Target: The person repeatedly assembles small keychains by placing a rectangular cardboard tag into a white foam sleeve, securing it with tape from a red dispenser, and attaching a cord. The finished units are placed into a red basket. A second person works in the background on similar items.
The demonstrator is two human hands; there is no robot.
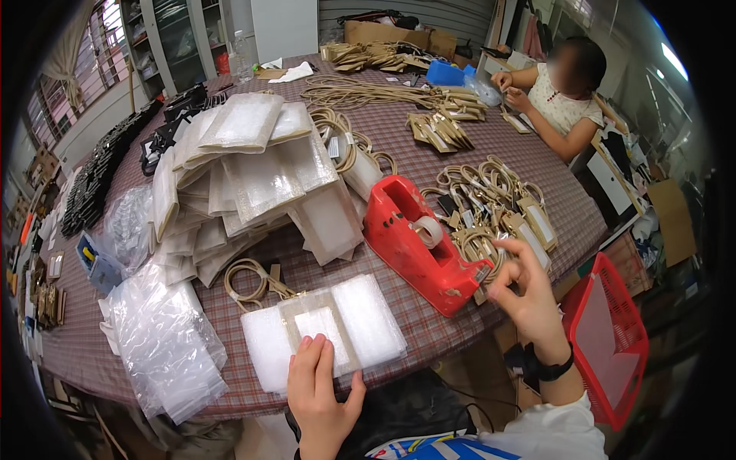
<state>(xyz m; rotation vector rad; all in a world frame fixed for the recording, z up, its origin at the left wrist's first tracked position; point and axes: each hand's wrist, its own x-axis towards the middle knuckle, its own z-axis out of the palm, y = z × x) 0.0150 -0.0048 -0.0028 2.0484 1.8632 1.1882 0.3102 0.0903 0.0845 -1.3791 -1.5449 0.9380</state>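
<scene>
My left hand (323, 399) lies with its fingers stretched out on a flat beige pouch (349, 337) with a white panel. That pouch rests across a sheet of white foam (372, 307) at the table's front edge. A coiled beige cord (247, 282) sticks out behind the foam. My right hand (530, 303) is raised at the cutting end of a red tape dispenser (410, 249), thumb and forefinger pinched together. Whatever is between those fingertips is too small to make out. A roll of tape (428, 231) sits in the dispenser.
Foam-wrapped packets (261, 176) are heaped behind the foam, with clear plastic bags (169, 345) to the left. Beige corded pouches (491, 203) lie behind the dispenser. A red plastic basket (609, 337) stands right of the table. Another person (563, 100) works at the far right.
</scene>
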